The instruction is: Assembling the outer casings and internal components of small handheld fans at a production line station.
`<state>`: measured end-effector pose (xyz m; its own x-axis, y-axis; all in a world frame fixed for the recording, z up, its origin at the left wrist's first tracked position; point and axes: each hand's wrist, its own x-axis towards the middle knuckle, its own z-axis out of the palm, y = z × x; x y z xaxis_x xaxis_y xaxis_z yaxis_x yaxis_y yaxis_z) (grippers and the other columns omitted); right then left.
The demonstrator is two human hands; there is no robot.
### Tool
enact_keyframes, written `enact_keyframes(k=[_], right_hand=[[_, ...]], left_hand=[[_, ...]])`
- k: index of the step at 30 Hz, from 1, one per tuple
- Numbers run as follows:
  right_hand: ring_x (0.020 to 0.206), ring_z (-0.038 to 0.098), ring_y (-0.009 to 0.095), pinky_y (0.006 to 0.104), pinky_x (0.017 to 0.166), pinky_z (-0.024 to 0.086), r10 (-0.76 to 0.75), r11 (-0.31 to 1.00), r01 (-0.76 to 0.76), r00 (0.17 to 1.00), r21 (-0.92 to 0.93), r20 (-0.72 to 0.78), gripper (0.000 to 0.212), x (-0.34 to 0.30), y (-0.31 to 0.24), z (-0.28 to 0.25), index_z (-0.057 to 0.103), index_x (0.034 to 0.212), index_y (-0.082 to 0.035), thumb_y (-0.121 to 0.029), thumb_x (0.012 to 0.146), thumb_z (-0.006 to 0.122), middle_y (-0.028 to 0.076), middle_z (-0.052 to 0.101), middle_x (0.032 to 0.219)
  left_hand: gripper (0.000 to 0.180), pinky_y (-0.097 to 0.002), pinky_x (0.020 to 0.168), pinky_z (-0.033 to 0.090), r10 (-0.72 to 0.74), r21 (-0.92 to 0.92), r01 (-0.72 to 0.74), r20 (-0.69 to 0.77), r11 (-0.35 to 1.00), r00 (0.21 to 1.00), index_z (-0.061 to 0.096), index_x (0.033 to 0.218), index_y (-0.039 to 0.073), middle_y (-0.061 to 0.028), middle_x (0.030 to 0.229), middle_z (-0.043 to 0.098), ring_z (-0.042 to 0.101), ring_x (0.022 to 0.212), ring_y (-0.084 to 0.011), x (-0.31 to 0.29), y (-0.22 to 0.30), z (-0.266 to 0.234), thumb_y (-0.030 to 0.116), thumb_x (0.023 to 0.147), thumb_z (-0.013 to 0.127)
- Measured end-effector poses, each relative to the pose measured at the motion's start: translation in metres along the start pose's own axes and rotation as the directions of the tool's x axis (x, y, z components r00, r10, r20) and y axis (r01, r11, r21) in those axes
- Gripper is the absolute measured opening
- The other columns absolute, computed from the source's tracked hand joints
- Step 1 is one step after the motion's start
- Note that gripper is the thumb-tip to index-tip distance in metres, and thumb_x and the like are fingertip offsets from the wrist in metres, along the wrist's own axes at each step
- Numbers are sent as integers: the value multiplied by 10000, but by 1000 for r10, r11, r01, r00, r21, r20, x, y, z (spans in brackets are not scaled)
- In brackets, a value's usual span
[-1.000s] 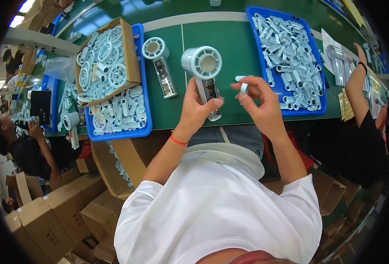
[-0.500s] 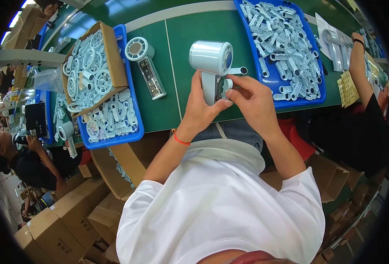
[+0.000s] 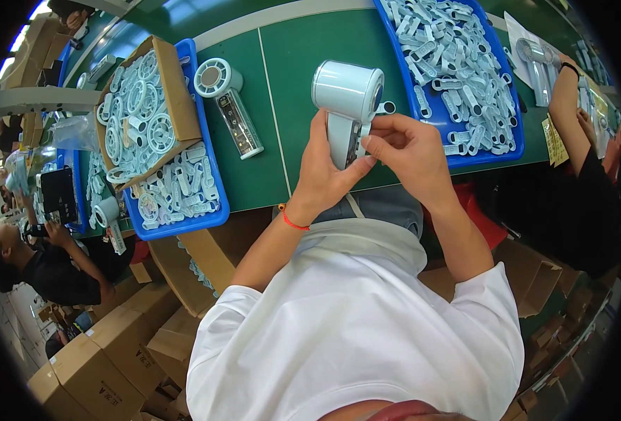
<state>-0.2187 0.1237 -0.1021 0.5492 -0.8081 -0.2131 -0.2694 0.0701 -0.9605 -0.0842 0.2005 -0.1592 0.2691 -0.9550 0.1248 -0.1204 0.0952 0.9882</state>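
Observation:
A light-blue handheld fan (image 3: pixel 345 90) is upright over the near edge of the green table, its round head at the top. Wrapped around its handle is my left hand (image 3: pixel 322 172), with a red cord on the wrist. The handle's right side is uncovered and shows dark inner parts. My right hand (image 3: pixel 417 156) is closed in a pinch against that side, on a small light-blue plastic part (image 3: pixel 364 131) mostly hidden by the fingers. Behind the fan a small cover piece with a dark round end (image 3: pixel 386 107) lies on the table.
Another fan (image 3: pixel 228 105) with its handle uncovered lies left of my hands. At the left, a blue tray (image 3: pixel 216 216) bears small parts and a cardboard box (image 3: pixel 190 105) of ring-shaped grilles. A blue tray (image 3: pixel 433 130) of handle covers stands right. Co-workers sit at both sides.
The fan has shifted slightly right and tilted in my left hand. My right fingers have moved up along the handle, hiding more of the small part.

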Motion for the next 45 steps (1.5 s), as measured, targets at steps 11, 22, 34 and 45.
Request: enact_keyframes(k=[11,22,34,45], right_hand=[[731,616,114,230,652,491,-47,994,43,998,-100,-38,237,0,-1,1,608,956,73,-58,765,660,90,651,803],[688,619,111,225,624,488,-8,992,0,998,-126,-62,217,4,-3,5,610,922,72,-46,747,659,89,651,774],[917,523,137,281,794,435,-84,973,29,968,228,234,430,8,29,15,463,1179,18,-189,828,601,87,554,1036],[894,513,180,323,811,425,-511,852,504,860,-140,-11,338,23,44,28,443,1028,-57,14,742,609,61,510,932]], left_hand=[[756,-361,825,441,-38,109,41,-30,993,999,296,1287,-40,-204,1112,505,547,988,-320,3,3,3,137,676,704],[705,-367,779,461,12,189,2,-77,982,997,308,1271,-48,-218,1086,519,570,932,-329,-1,-1,6,111,690,673],[787,-393,800,462,-85,43,78,178,996,980,135,1317,-70,-260,1067,515,569,917,-370,-1,0,-4,200,766,628],[79,-269,612,458,59,169,-30,-172,985,983,597,870,4,-85,747,577,568,659,-171,-17,6,-15,20,793,589]])
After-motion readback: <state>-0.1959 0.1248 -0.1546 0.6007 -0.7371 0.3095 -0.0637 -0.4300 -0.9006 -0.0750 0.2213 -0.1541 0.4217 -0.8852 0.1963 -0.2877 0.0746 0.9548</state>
